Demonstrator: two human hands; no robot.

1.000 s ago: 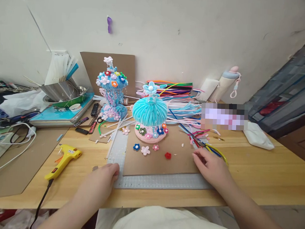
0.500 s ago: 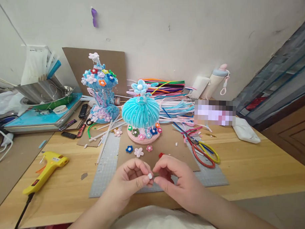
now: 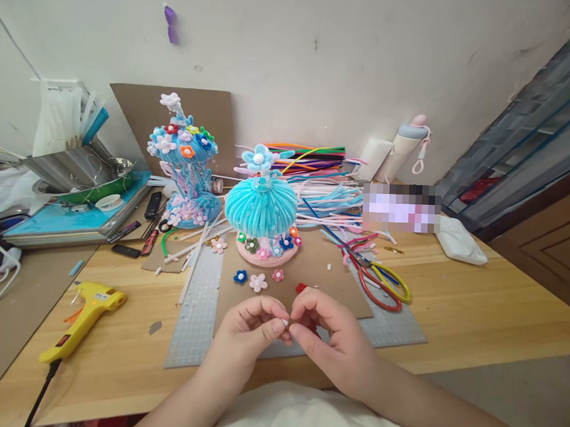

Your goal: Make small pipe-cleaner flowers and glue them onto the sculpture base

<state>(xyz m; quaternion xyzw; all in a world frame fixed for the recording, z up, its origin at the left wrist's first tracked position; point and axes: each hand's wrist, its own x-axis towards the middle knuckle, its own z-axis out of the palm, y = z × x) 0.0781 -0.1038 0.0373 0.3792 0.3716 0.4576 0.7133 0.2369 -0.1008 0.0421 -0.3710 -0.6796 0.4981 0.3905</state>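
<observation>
My left hand (image 3: 249,332) and my right hand (image 3: 330,336) meet fingertip to fingertip near the table's front edge, both pinched on a tiny white bead (image 3: 285,323). Just beyond them, on a brown cardboard sheet (image 3: 324,283), lie small pipe-cleaner flowers: a blue flower (image 3: 240,275), a white flower (image 3: 258,282), a pink flower (image 3: 278,275) and a red flower (image 3: 301,287) partly hidden by my right hand. Behind these stands a turquoise domed pipe-cleaner model (image 3: 261,212) on a pink base. A taller blue flowered model (image 3: 186,166) stands to its left.
A yellow glue gun (image 3: 82,318) with its cord lies at the left. Red and yellow scissors (image 3: 380,282) rest at the right on a grey cutting mat (image 3: 192,316). Several coloured pipe cleaners (image 3: 314,171) are piled at the back. Books, a metal bowl and cables crowd the far left.
A second ago both hands lay apart on the mat. They came together at the front and pinched the white bead, and now the fingertips have closed tighter over it.
</observation>
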